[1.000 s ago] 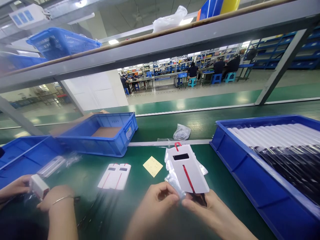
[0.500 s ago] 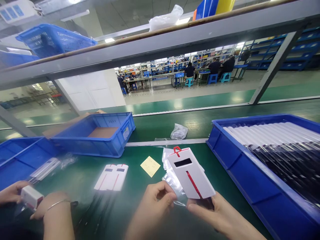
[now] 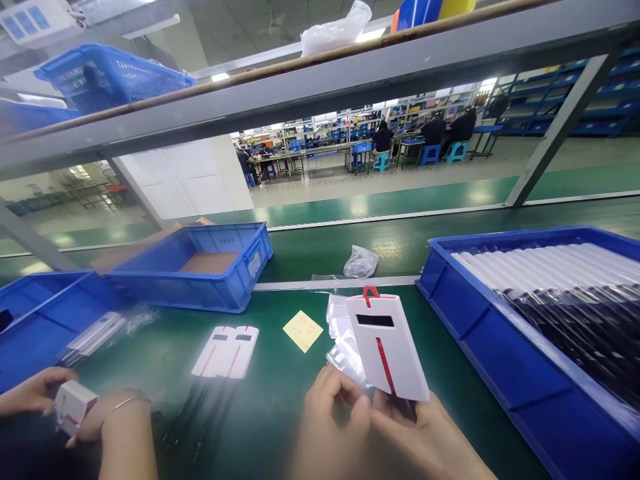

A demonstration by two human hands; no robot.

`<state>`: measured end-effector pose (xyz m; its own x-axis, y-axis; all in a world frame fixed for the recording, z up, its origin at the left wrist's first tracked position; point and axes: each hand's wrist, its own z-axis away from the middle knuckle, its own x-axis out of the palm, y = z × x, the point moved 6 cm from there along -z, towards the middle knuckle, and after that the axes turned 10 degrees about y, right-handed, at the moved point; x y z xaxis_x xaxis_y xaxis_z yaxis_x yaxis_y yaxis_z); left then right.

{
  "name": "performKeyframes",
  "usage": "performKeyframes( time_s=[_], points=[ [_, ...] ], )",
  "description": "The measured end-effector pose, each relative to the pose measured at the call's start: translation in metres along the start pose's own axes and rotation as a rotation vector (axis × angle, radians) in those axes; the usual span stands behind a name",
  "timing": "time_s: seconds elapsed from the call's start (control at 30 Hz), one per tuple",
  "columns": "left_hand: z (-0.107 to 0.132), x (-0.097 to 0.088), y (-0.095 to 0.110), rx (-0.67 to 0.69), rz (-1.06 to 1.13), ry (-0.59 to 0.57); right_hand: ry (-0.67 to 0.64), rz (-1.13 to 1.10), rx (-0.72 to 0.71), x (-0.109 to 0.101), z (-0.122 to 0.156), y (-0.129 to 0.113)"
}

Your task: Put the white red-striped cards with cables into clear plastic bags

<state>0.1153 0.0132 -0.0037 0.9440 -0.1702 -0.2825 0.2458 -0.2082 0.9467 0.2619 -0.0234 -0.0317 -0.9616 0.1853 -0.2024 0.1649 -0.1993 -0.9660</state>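
Two pairs of hands are seen at a green counter (image 3: 280, 400). At far left, a small white block with red trim (image 3: 73, 407) is held between a co-worker's hands (image 3: 107, 417), a bracelet on one wrist. Blue bins (image 3: 200, 267) stand behind them, and two white cases (image 3: 227, 352) lie flat beside a yellow slip (image 3: 303, 330).

At centre, a white power bank with a red stripe and red loop (image 3: 386, 343) is held upright above the counter. Its lower edge is pinched by the right hand (image 3: 425, 433), a closed grip on the casing, while the left hand (image 3: 333, 417) is closed narrowly on the clear plastic bag (image 3: 345, 357) bunched just behind and beside it.

At right, a blue crate of bagged white and black units (image 3: 550, 293) stands close by.

The hold on the power bank looks slight: with only the bottom edge gripped, a tug on the slippery film could tip it out and onto the counter.
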Motion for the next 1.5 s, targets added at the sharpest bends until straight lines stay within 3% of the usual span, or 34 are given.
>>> performKeyframes(
  time_s=[0.1,0.3,0.47,0.57,0.77,0.87,1.0,1.1,1.2,1.3,1.5],
  points=[
    [-0.002,0.003,0.002,-0.064,0.064,-0.057,-0.105,-0.048,-0.042,0.0,0.003,-0.01],
    [-0.005,0.0,0.006,0.016,0.004,-0.119,-0.18,0.01,-0.045,-0.013,0.003,-0.027],
    [-0.005,-0.012,0.003,0.097,-0.112,-0.026,0.019,0.27,-0.053,-0.034,-0.012,-0.006],
    [-0.003,-0.005,-0.001,0.231,-0.199,0.021,0.053,0.328,-0.059,-0.037,-0.015,0.003],
    [0.003,0.04,-0.02,0.681,-0.411,0.201,-0.15,0.099,-0.088,-0.016,-0.008,-0.017],
    [0.006,0.05,-0.029,0.739,-0.537,0.234,-0.183,0.028,-0.076,-0.011,-0.009,-0.013],
    [0.015,0.039,-0.022,0.66,-0.6,0.184,-0.09,0.151,-0.078,-0.017,-0.015,0.007],
    [0.017,0.022,-0.007,0.519,-0.398,0.141,-0.097,0.165,-0.054,-0.02,-0.014,0.008],
    [0.005,0.007,0.001,0.25,-0.114,0.073,-0.226,0.031,-0.036,-0.016,-0.008,-0.009],
    [-0.01,-0.004,-0.004,-0.061,0.023,0.055,-0.3,-0.049,0.004,-0.013,-0.003,-0.023],
    [-0.017,0.017,-0.019,-0.179,0.283,-0.3,-0.285,-0.06,0.001,-0.013,0.0,-0.017]
  ],
)
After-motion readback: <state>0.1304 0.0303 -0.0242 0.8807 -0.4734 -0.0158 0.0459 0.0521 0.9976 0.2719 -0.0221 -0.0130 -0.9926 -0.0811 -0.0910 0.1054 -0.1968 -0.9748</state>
